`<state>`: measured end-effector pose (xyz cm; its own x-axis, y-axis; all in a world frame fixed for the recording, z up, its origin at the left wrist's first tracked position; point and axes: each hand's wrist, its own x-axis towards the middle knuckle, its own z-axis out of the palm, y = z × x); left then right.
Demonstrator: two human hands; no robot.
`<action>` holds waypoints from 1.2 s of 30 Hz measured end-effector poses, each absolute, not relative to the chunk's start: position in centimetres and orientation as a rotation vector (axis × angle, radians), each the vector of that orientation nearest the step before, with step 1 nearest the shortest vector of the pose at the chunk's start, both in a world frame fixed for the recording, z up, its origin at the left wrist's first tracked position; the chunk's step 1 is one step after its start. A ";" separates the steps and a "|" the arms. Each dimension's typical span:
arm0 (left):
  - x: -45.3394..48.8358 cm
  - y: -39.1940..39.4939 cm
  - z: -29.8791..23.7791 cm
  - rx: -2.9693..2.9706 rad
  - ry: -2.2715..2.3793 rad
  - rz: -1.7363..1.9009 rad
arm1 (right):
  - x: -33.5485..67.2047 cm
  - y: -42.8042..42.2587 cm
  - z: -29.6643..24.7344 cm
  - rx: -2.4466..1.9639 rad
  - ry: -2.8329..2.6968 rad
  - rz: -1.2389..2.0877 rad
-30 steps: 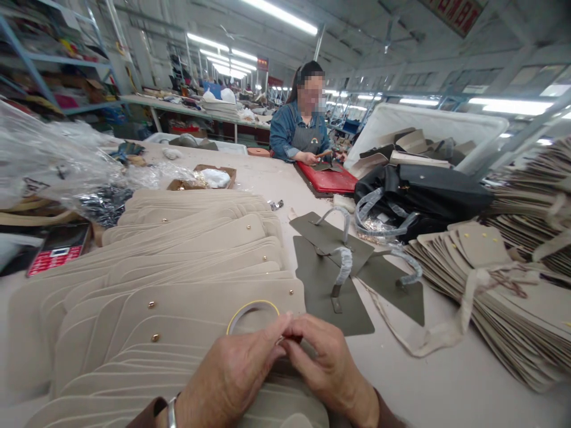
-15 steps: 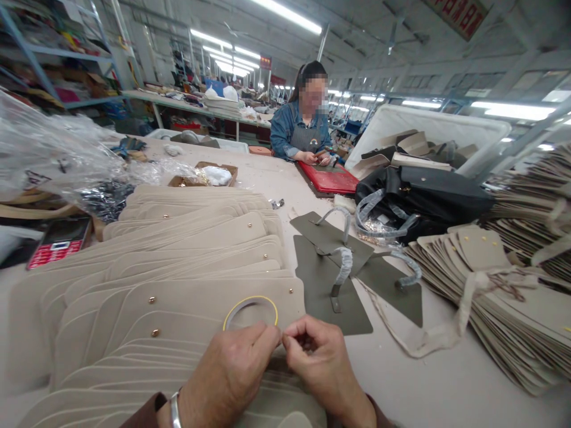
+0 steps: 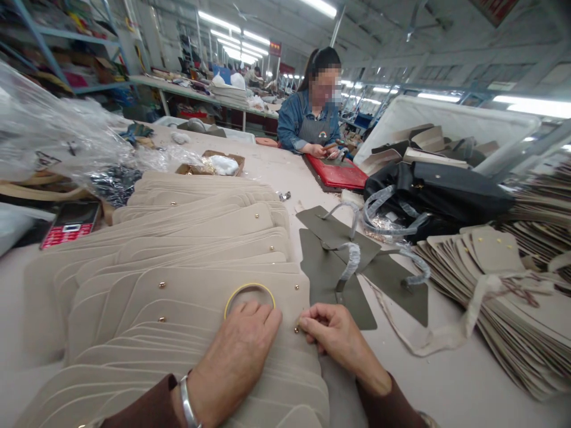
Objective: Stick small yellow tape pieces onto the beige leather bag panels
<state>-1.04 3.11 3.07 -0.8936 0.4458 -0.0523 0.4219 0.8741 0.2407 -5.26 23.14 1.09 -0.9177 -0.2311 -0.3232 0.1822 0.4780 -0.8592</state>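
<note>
Several beige leather panels (image 3: 196,261) with small gold studs lie fanned out and overlapping in front of me. A thin yellow tape ring (image 3: 248,292) rests on the nearest full panel. My left hand (image 3: 236,351) lies flat on that panel with its fingers stretched out, fingertips touching the ring. My right hand (image 3: 332,333) is closed in a pinch at the panel's right edge, next to a gold stud (image 3: 296,327); what it pinches is too small to name.
Dark olive pieces with wrapped handles (image 3: 343,255) lie to the right. Stacks of tan pieces (image 3: 491,285) fill the right side, behind them a black bag (image 3: 441,193) and a white bin (image 3: 446,122). A seated person (image 3: 314,116) works at a red mat (image 3: 336,173). A red calculator (image 3: 69,223) and plastic bags (image 3: 57,142) sit left.
My hands have come apart. The left one has flattened onto the panel by the ring, and the right has shifted right to the panel's edge near a stud.
</note>
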 end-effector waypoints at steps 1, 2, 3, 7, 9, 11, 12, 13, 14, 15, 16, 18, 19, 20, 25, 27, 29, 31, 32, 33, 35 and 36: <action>-1.0 3.1 3.1 0.680 2.919 0.364 | -5.3 23.1 1.3 -0.054 2.336 -1.411; -0.9 3.1 3.1 0.686 2.903 0.391 | -5.3 23.0 1.4 -0.066 2.338 -1.399; -0.8 3.1 3.1 0.702 2.884 0.419 | -5.3 23.0 1.6 -0.080 2.341 -1.388; -0.6 2.9 3.0 0.705 2.833 0.483 | -5.0 22.9 1.9 -0.194 2.374 -1.319; -0.6 2.8 3.0 0.700 2.829 0.491 | -4.8 22.8 2.0 -0.261 2.420 -1.271; -0.7 2.9 2.9 0.709 2.830 0.487 | -4.5 22.6 2.0 -0.312 2.478 -1.216; -0.6 2.9 2.9 0.712 2.830 0.479 | -4.3 22.4 2.0 -0.339 2.511 -1.187; -0.6 2.9 2.8 0.713 2.830 0.471 | -4.2 22.3 2.1 -0.366 2.547 -1.154; -0.6 2.9 2.8 0.715 2.832 0.465 | -4.2 22.2 2.1 -0.398 2.583 -1.119; -0.6 2.9 2.7 0.716 2.835 0.463 | -4.1 22.1 2.0 -0.433 2.616 -1.083; -0.5 2.9 2.7 0.720 2.835 0.466 | -4.1 22.1 2.0 -0.463 2.640 -1.053; -0.5 2.9 2.7 0.721 2.833 0.469 | -4.2 22.2 1.9 -0.462 2.674 -1.027; -0.5 2.8 2.8 0.718 2.829 0.466 | -4.2 22.4 1.8 -0.425 2.686 -1.035; -0.6 2.8 2.9 0.713 2.824 0.460 | -4.2 22.6 1.8 -0.374 2.683 -1.061; -0.7 2.7 3.0 0.719 2.816 0.469 | -3.5 23.4 1.6 -0.349 2.609 -1.189; -0.7 2.6 2.9 0.724 2.810 0.476 | -3.2 23.3 1.5 -0.437 2.681 -1.150; -0.5 2.6 2.8 0.740 2.803 0.477 | -3.1 22.9 1.3 -0.492 2.756 -1.100; -0.4 2.5 2.7 0.767 2.808 0.479 | -3.2 22.4 1.1 -0.505 2.803 -1.051; -0.3 2.4 2.7 0.779 2.815 0.484 | -3.3 22.1 1.0 -0.499 2.817 -1.028; -0.3 2.4 2.7 0.787 2.826 0.492 | -3.4 21.9 1.0 -0.486 2.828 -1.008; -0.3 2.3 2.7 0.808 2.870 0.517 | -3.7 21.7 1.1 -0.454 2.811 -0.976; -0.4 2.3 2.7 0.834 2.905 0.539 | -3.9 21.7 1.3 -0.442 2.782 -0.967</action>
